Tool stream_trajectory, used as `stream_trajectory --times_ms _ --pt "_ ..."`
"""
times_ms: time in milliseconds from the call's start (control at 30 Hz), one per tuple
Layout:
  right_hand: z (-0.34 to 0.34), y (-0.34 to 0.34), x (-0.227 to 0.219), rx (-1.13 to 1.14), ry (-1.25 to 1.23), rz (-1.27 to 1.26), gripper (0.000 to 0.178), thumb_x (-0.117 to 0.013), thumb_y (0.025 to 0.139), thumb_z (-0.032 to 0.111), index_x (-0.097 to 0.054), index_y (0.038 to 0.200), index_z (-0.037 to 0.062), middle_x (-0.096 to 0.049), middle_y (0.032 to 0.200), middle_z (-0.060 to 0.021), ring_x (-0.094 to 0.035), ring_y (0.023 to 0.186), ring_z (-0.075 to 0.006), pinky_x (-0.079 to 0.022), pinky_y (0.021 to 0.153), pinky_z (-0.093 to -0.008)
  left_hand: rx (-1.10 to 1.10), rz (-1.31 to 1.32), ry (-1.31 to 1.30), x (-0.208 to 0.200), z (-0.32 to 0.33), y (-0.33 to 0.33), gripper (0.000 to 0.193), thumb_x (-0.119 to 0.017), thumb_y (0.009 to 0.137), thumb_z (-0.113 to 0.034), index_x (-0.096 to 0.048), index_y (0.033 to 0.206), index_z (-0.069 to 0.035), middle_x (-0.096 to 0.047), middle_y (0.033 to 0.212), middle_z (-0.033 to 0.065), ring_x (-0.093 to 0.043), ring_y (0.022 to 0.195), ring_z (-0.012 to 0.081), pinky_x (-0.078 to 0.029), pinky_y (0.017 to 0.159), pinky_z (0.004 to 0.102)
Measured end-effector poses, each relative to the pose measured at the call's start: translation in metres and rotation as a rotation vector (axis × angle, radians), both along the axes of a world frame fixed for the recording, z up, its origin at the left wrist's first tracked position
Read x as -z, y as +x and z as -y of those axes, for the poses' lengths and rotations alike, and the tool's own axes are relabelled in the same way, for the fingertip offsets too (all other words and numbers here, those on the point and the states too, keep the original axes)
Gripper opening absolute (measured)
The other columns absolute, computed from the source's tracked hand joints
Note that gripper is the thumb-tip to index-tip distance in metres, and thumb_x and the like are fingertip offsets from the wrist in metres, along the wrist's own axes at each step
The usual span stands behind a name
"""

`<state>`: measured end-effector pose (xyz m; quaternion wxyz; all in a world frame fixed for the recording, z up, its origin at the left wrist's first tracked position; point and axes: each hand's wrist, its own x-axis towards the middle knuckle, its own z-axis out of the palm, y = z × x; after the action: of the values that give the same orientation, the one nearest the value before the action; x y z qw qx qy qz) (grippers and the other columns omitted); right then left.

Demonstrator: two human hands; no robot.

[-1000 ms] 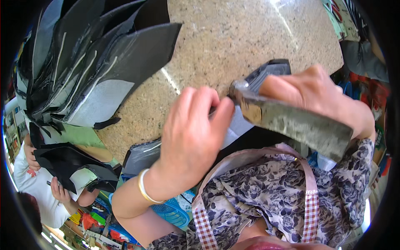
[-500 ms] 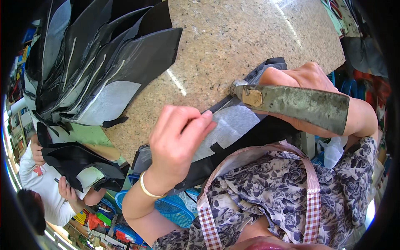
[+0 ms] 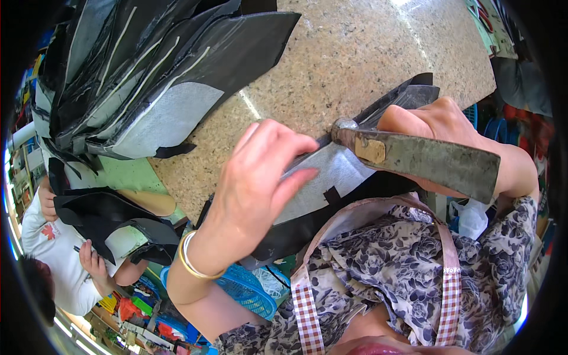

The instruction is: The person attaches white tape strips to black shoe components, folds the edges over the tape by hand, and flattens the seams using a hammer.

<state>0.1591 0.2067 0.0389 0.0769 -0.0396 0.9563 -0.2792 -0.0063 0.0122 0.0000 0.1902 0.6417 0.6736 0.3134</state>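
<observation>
Stacked black pieces [image 3: 148, 77] on speckled table [image 3: 355, 65] — blue basket [image 3: 245, 290] below

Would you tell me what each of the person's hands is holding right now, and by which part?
The right hand grips a worn metal hammer by its handle. The left hand pinches the near edge of a black-and-grey fabric piece on the stone table.
</observation>
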Motion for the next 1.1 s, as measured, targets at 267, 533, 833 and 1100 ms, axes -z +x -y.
stream_trajectory --times_ms 267,533,833,1100 --pt "0.008 -0.018 -0.012 -0.087 -0.037 0.013 0.029 -0.064 0.08 0.023 -0.049 0.092 0.0008 -0.049 0.061 -0.0079 -0.057 0.051 -0.0239 -0.042 0.044 -0.0336 -0.038 -0.115 0.121 0.011 0.019 0.004 0.028 -0.072 0.07 0.002 -0.066 0.097 -0.001 -0.056 0.09 0.0095 -0.056 0.082 0.0265 -0.048 0.068 0.0348" --pt "0.014 -0.019 -0.002 -0.099 -0.116 -0.08 0.025 -0.063 0.078 0.016 -0.051 0.094 0.0019 -0.051 0.06 -0.0082 -0.056 0.048 -0.0276 -0.042 0.044 -0.0372 -0.03 -0.219 0.197 0.009 0.028 0.005 0.029 -0.074 0.069 0.002 -0.067 0.096 0.002 -0.059 0.091 0.0098 -0.057 0.078 0.025 -0.048 0.064 0.0334" --pt "0.02 -0.03 -0.005 -0.175 -0.128 -0.083 0.026 -0.07 0.081 0.016 -0.051 0.09 0.0012 -0.042 0.06 -0.0092 -0.052 0.046 -0.0277 -0.039 0.045 -0.0379 -0.019 -0.153 0.163 0.004 0.051 -0.014 0.022 -0.071 0.071 -0.004 -0.07 0.093 -0.003 -0.06 0.088 0.0068 -0.059 0.079 0.0229 -0.047 0.06 0.032" --pt "0.031 -0.038 -0.012 -0.261 -0.026 -0.083 0.024 -0.066 0.084 0.012 -0.059 0.105 0.004 -0.057 0.073 -0.0043 -0.062 0.063 -0.019 -0.043 0.058 -0.0352 0.082 -0.16 0.082 0.001 0.041 -0.026 0.02 -0.064 0.072 -0.005 -0.063 0.091 -0.003 -0.056 0.085 0.0068 -0.059 0.08 0.0231 -0.052 0.064 0.0323"
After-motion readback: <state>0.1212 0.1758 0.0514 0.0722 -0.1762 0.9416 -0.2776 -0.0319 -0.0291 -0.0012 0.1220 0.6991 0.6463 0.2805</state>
